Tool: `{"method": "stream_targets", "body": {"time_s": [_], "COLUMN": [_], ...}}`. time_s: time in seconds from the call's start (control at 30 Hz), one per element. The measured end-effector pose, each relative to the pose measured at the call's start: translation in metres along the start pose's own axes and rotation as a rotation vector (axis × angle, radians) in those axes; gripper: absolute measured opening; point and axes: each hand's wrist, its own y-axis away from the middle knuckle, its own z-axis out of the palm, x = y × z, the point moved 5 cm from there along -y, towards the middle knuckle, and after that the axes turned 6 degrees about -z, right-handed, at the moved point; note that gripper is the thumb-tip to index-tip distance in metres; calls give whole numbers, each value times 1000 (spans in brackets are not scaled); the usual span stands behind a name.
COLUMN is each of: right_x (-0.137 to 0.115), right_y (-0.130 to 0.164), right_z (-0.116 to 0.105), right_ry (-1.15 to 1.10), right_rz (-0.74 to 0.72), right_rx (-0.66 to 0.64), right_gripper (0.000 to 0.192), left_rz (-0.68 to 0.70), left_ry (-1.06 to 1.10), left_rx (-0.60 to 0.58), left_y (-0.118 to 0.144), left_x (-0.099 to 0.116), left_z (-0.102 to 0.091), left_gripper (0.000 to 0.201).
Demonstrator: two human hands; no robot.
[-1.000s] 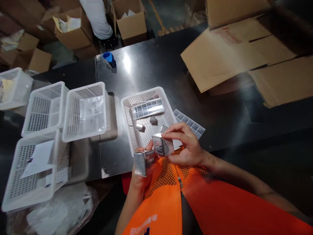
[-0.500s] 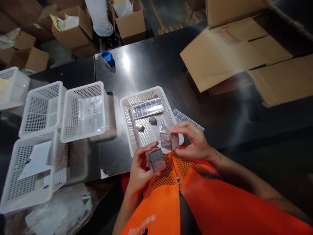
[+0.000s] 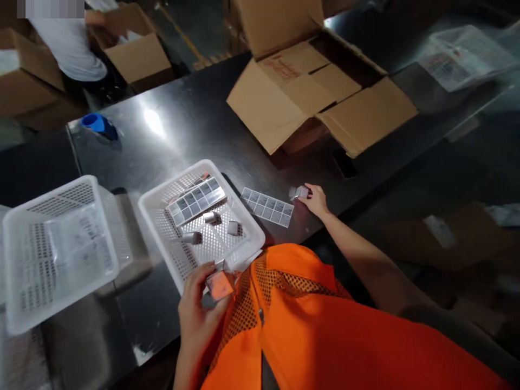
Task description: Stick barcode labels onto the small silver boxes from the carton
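My left hand (image 3: 198, 306) grips a shiny metal cube (image 3: 220, 284) close to the orange vest; its face mirrors the orange. Out to the right, my right hand (image 3: 317, 201) has its fingers closed on another small silvery cube (image 3: 301, 192), low over the table. Between the hands is a white perforated basket (image 3: 156, 238). Inside it lie several small metal blocks, one of them a silvery block (image 3: 233, 228), and a gridded panel of silver squares (image 3: 197, 200). A second gridded panel (image 3: 267, 207) lies on the table, between the basket and my right hand.
An open cardboard box (image 3: 276, 108) stands behind on the dark metal table (image 3: 195, 130). A blue tape-roll-like object (image 3: 98, 125) sits at the far left. Another white basket (image 3: 109, 233) is at left, a clear bin (image 3: 459, 59) at far right. A person in white (image 3: 67, 43) is across the table.
My right hand has moved away from my left, out to the right past the loose panel, carrying its cube. My left hand still holds its cube. The view has swung right.
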Motion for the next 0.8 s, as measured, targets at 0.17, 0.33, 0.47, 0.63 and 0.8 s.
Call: {"method": "stream_targets", "body": {"time_s": [0.17,0.33,0.47,0.63,0.8], "right_x": [9,6,7,5,-7], "right_y": [36,65,57,40,31], "right_z": [11,39,55,61,47], "right_ry": [52,44,80,65,27], "right_rz": [-15,-5,88,174,225], "right_rx": [47,-159,-223,-281,-229], "right_gripper": [44,42,37,16,23], "left_rz": [-23,-39,-14,-29,-55], "left_ry": [-173,-259,-262,-263,-218], "left_rx": [-7,-73,-138,-48,4], "left_y": [-2,-6,-5,5,12], "left_x": [-4,6,13,2,-5], "left_z": [5,27,41,37,30], "left_gripper": [52,50,46,43,44]}}
